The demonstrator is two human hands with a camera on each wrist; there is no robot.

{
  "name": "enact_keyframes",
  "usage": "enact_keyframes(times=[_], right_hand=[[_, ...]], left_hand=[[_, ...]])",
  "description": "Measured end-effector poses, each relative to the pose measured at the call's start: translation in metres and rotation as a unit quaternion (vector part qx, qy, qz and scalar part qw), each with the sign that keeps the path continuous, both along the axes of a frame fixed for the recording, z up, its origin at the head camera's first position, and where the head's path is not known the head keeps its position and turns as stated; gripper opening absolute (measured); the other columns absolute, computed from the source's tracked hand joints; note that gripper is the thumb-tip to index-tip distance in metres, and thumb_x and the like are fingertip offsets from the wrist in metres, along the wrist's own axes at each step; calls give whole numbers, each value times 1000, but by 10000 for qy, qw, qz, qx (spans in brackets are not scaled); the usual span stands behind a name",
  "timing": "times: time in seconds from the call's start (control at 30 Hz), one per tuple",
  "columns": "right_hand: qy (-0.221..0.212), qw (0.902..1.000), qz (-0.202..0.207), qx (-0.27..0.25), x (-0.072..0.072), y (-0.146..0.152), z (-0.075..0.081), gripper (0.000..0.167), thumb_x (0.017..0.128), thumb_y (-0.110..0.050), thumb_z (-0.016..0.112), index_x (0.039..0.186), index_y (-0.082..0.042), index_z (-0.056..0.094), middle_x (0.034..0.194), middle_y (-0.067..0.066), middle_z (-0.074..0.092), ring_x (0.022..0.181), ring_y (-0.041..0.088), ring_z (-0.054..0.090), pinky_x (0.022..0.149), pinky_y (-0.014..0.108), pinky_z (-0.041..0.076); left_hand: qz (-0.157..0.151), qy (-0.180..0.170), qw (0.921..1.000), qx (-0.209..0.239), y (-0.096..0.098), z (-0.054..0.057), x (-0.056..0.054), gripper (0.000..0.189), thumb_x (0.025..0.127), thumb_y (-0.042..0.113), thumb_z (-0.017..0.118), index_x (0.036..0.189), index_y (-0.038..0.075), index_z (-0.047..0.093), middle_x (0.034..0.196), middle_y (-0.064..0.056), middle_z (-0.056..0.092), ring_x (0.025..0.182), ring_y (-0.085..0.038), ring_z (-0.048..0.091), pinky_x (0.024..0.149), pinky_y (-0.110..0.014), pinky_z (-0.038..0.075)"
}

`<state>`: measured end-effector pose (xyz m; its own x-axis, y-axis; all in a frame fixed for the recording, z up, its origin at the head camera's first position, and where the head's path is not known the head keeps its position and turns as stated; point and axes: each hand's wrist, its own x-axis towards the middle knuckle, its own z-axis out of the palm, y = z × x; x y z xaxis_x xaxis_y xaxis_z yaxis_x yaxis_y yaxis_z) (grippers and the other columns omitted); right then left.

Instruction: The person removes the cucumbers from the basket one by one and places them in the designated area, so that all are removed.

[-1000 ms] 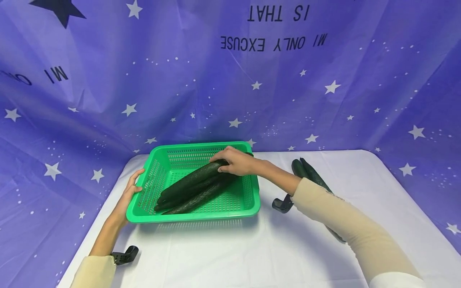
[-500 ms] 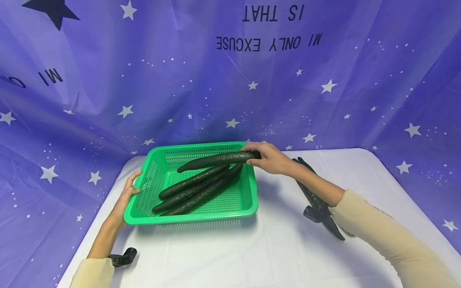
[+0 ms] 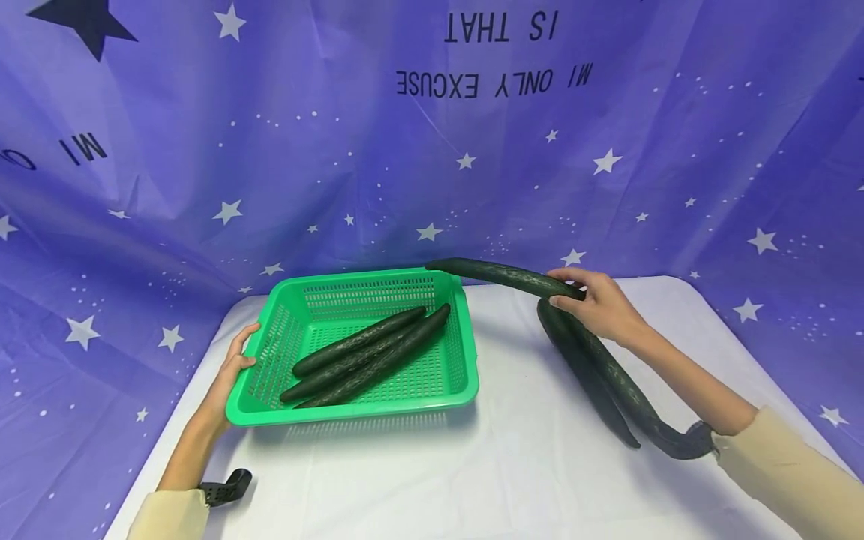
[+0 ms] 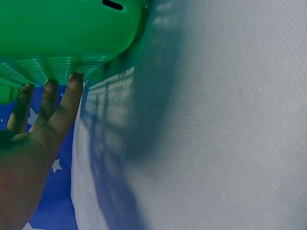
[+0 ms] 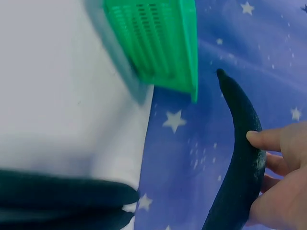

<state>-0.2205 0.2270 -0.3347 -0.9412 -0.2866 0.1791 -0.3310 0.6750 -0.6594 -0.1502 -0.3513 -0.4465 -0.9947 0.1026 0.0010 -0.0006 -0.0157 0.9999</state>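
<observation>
My right hand (image 3: 601, 304) pinches a long dark green cucumber (image 3: 496, 272) near one end. It is held above the back of the table, its tip over the basket's back right corner. In the right wrist view, thumb and fingers close around this cucumber (image 5: 240, 158). My left hand (image 3: 226, 375) touches the left rim of the green plastic basket (image 3: 351, 412). The left wrist view shows straight fingers (image 4: 64, 108) against the basket's slotted wall. Several cucumbers (image 3: 367, 360) lie side by side inside the basket.
Two more cucumbers (image 3: 594, 375) lie on the white tablecloth (image 3: 526, 465) at the right, beneath my right hand and forearm. A purple star-printed cloth (image 3: 378, 150) hangs behind the table. A black wrist mount (image 3: 228, 487) sits on my left wrist.
My right hand has lifted one cucumber from the basket and carried it to the right, over the table. The left hand has stayed at the rim.
</observation>
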Motion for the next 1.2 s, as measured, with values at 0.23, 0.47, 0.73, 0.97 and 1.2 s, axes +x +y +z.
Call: enact_keyframes(times=[0.23,0.47,0.73,0.97,1.2], right_hand=[[29,9975,-689,-155,16,45,-14,44,96,-19,67,136,-3,58,110,19,62,63,16,45,48,31,38],[-109,9911,-1261,-407,32,86,-37,49,97,-20,66,138,2,55,105,25,59,54,11,40,43,31,36],[-472,9788,-1974,-285,45,116,-66,53,96,-24,67,137,7,53,90,14,61,58,10,45,48,31,38],[-815,9688,-2337,-100,50,130,-90,57,95,-27,68,137,8,53,105,25,66,73,8,55,59,25,44],[-1040,9643,-2430,-182,51,130,-106,57,95,-25,67,136,11,50,118,34,58,76,8,56,61,25,46]], left_hand=[[2,39,10000,-23,-1,-2,2,54,103,14,25,152,37,23,128,-4,36,95,-12,57,76,-27,53],[-93,143,9998,116,-1,-3,3,53,104,13,25,153,33,21,127,-2,40,97,-12,58,77,-28,53],[-53,67,9999,124,0,-3,3,53,104,14,25,152,35,22,125,-2,41,94,-14,60,75,-30,55],[-41,75,10000,44,0,-2,2,54,103,14,25,153,34,21,126,-3,40,95,-13,59,76,-29,54],[-31,55,10000,9,1,-1,3,53,104,15,25,153,35,21,127,-4,37,96,-13,58,76,-29,53]])
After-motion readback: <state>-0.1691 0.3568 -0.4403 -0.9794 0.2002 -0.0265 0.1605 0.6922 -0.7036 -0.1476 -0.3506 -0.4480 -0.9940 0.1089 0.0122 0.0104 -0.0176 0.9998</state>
